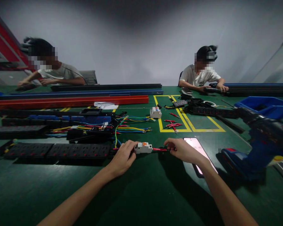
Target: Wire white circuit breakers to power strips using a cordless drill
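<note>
A white circuit breaker (144, 147) with an orange switch lies in front of me on the green table. My left hand (124, 156) is closed around its left end, where a red wire goes in under the fingers. From the breaker's right end a short red wire (159, 149) sticks out. The curled fingers of my right hand (179, 150) are pinched at that wire's dark tip. Left of the breaker lies a long black power strip (77, 151). Beyond, several loose red wires (172, 125) lie near a group of white breakers (155, 112).
A phone (199, 153) lies under my right forearm, with a blue power drill (247, 157) to its right. Bundled wires (132, 128) and more strips fill the left. An orange rail (68, 101) and a blue bin (264, 106) are farther back. Two people sit opposite.
</note>
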`<control>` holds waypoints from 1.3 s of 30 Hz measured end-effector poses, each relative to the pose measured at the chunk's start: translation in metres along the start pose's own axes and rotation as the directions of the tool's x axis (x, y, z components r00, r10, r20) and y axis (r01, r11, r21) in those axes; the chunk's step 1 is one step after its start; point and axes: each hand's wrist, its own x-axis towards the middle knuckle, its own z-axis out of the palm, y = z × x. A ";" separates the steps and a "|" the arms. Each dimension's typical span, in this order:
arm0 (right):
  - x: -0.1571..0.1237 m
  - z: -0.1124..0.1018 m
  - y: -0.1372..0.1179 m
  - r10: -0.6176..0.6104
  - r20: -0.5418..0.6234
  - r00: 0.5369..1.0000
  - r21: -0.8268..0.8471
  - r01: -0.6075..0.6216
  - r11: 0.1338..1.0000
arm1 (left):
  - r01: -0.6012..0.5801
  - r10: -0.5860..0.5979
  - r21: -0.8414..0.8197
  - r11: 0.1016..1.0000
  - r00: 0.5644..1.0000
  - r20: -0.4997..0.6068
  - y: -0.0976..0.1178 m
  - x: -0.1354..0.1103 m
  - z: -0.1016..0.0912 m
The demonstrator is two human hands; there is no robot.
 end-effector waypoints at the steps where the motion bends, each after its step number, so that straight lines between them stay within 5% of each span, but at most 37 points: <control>1: 0.000 0.001 0.000 -0.004 0.011 1.000 -0.001 0.004 1.000 | 0.004 -0.004 -0.001 1.000 1.000 0.001 0.001 0.000 0.000; 7: 0.001 0.001 -0.004 0.036 0.004 0.999 0.092 -0.036 0.995 | 0.005 -0.005 0.002 1.000 1.000 0.002 0.001 0.000 -0.001; 14: 0.009 0.005 0.000 0.183 0.045 0.982 0.494 -0.182 0.850 | -0.006 0.006 -0.003 1.000 1.000 0.003 0.001 0.000 -0.001; 24: 0.015 0.019 0.002 0.245 0.041 0.969 0.617 -0.217 0.756 | -0.016 0.016 0.005 1.000 1.000 0.005 -0.004 0.000 0.002; 32: 0.010 0.010 -0.002 0.241 0.105 0.965 0.765 -0.233 0.600 | -0.007 0.007 -0.003 1.000 1.000 0.000 -0.002 0.000 0.002; 39: 0.005 0.001 0.000 0.217 0.125 0.968 0.790 -0.229 0.568 | -0.006 0.006 -0.002 1.000 1.000 0.002 -0.001 0.000 0.001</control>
